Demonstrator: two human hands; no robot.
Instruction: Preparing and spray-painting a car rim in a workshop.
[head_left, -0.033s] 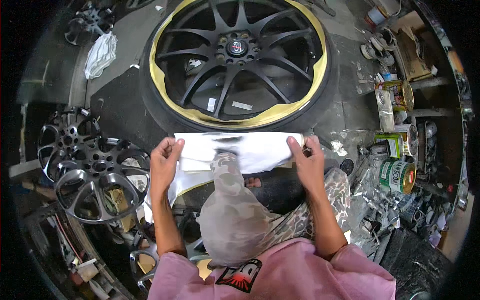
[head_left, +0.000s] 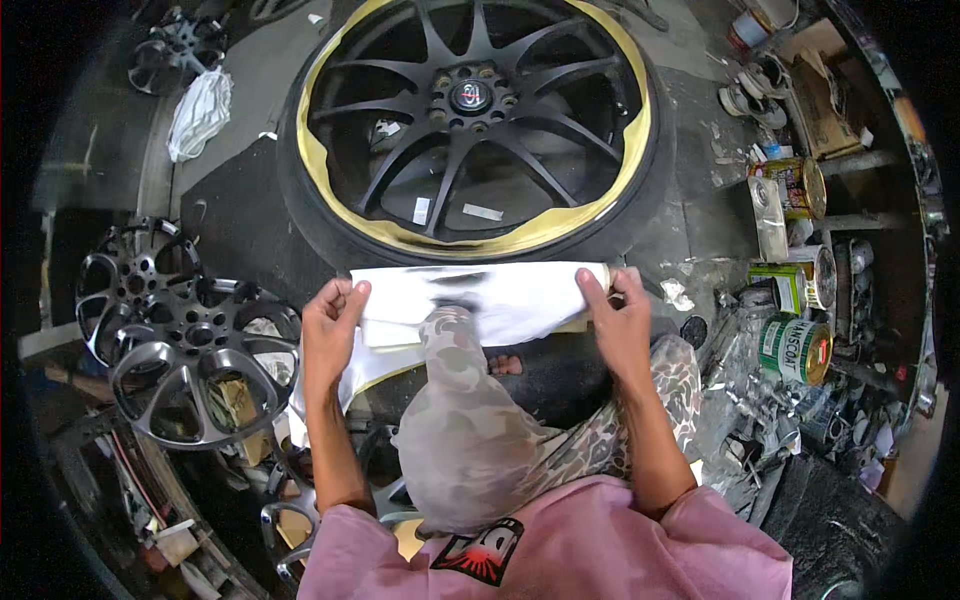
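Observation:
A white sheet (head_left: 530, 300), paper or cloth I cannot tell, is stretched level across my raised knee, with dark smudges near its middle. My left hand (head_left: 332, 308) is closed on its left end, thumb on top. At the right end my right hand (head_left: 618, 308) pinches it the same way. More white material with a yellowish edge hangs below on the left. Just beyond the sheet lies a black multi-spoke wheel (head_left: 470, 150) in its tyre, with yellow masking tape (head_left: 318, 160) around the rim. The tape's inner edge is wavy.
Grey alloy wheels (head_left: 205, 360) are stacked at the left, and another wheel (head_left: 178, 50) lies far left near a crumpled white cloth (head_left: 200, 115). Paint cans (head_left: 795, 350) and crumpled scraps crowd the right side. Worn shoes (head_left: 755, 95) sit farther back.

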